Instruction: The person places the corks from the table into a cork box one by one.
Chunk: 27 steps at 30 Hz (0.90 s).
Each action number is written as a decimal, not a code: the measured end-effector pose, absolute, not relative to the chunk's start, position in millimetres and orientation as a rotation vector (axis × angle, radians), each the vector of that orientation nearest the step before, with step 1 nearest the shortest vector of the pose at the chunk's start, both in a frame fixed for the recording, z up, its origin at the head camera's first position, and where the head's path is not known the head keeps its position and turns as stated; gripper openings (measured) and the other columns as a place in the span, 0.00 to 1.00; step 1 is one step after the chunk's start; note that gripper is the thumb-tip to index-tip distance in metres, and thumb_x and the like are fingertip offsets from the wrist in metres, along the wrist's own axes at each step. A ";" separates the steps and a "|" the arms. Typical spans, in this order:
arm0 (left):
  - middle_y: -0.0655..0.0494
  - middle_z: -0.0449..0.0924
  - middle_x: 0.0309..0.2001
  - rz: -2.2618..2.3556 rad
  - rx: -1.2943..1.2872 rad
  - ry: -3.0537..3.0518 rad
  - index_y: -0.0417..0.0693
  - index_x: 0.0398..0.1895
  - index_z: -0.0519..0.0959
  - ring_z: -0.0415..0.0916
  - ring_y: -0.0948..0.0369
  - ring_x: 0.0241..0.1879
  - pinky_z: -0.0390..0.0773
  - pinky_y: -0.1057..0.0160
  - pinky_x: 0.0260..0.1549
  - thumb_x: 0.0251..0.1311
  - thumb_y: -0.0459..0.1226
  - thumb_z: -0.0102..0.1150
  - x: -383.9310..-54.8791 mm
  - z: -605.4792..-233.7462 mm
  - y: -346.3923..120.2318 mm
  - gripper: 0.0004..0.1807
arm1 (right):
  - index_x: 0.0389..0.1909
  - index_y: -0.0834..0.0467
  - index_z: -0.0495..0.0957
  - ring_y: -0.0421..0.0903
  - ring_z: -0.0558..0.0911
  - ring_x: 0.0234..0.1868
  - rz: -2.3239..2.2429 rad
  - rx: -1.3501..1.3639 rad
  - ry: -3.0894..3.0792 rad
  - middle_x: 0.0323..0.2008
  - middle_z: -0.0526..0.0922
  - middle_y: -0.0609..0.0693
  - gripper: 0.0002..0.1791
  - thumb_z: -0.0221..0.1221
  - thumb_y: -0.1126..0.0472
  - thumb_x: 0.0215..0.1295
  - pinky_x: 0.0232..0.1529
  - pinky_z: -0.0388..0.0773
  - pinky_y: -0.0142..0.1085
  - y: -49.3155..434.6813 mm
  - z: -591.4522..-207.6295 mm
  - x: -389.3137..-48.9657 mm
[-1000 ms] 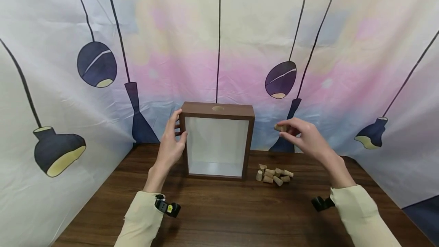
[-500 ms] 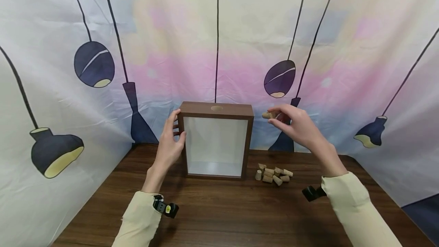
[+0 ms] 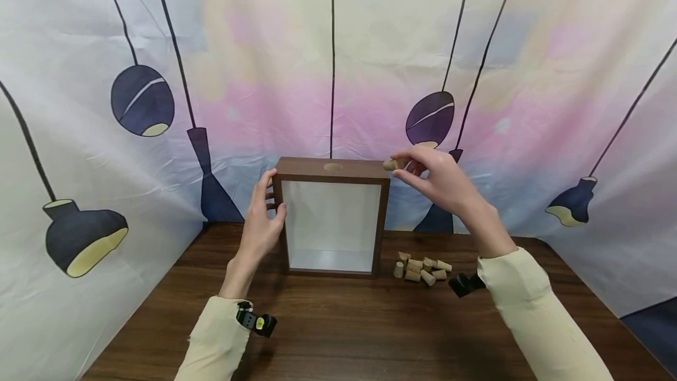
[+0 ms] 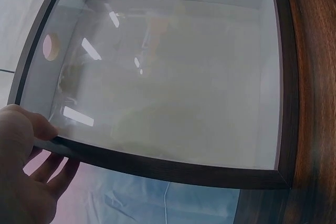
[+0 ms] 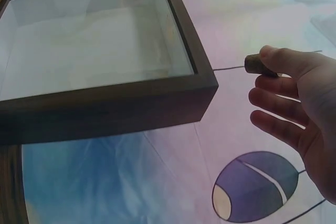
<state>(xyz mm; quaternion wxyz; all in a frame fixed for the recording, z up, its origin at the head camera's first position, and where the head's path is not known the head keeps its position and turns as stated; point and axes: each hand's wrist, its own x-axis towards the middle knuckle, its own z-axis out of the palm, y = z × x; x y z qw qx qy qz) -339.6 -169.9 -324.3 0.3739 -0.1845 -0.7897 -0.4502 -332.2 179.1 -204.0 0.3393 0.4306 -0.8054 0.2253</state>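
Observation:
A dark brown wooden shadow box (image 3: 332, 225) with a clear front stands upright on the table, a round hole (image 3: 333, 167) in its top. My left hand (image 3: 260, 216) grips its left side near the upper corner, thumb on the front edge and fingers behind, as the left wrist view also shows. Beside the box's top right corner, my right hand (image 3: 436, 178) pinches a small cork stopper (image 3: 392, 165) between thumb and index finger. In the right wrist view the cork (image 5: 257, 65) points toward the box and its other fingers are loosely bent.
Several cork stoppers (image 3: 414, 276) lie in a loose pile on the wooden table (image 3: 338, 322), just right of the box. One of them stands on end. A cloth backdrop (image 3: 254, 46) printed with lamps hangs close behind and at both sides.
My right hand has moved left and up with the cork, from above the pile to the box's top right corner. My left hand has stayed on the box.

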 end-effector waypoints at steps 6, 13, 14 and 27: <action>0.43 0.59 0.72 -1.186 -0.479 -2.014 0.58 0.76 0.56 0.69 0.45 0.57 0.74 0.47 0.49 0.64 0.23 0.53 -340.3 -320.6 -169.1 0.40 | 0.50 0.59 0.82 0.41 0.84 0.34 0.575 1.181 -2.090 0.41 0.86 0.49 0.15 0.67 0.65 0.62 0.37 0.80 0.35 162.2 -192.0 -334.3; 0.47 0.53 0.74 -1.353 -0.468 -2.028 0.57 0.73 0.56 0.63 0.43 0.64 0.70 0.44 0.53 0.71 0.44 0.55 -345.0 -313.0 -165.0 0.31 | 0.52 0.60 0.82 0.44 0.83 0.37 0.578 1.184 -2.119 0.42 0.85 0.52 0.15 0.66 0.65 0.64 0.39 0.81 0.38 141.3 -189.3 -339.3; 0.49 0.53 0.74 -1.385 -0.472 -2.022 0.58 0.74 0.56 0.63 0.43 0.63 0.70 0.45 0.51 0.72 0.46 0.54 -346.2 -311.8 -164.1 0.31 | 0.52 0.60 0.82 0.44 0.83 0.37 0.580 1.170 -2.127 0.42 0.85 0.52 0.15 0.66 0.64 0.65 0.39 0.81 0.37 138.3 -189.3 -339.7; 0.45 0.53 0.76 -1.574 -0.452 -1.941 0.41 0.69 0.60 0.59 0.45 0.68 0.64 0.49 0.59 0.78 0.41 0.42 -339.2 -293.9 -154.2 0.22 | 0.56 0.56 0.82 0.46 0.83 0.40 0.559 1.069 -2.235 0.44 0.83 0.52 0.16 0.62 0.62 0.69 0.43 0.82 0.38 103.6 -191.6 -349.1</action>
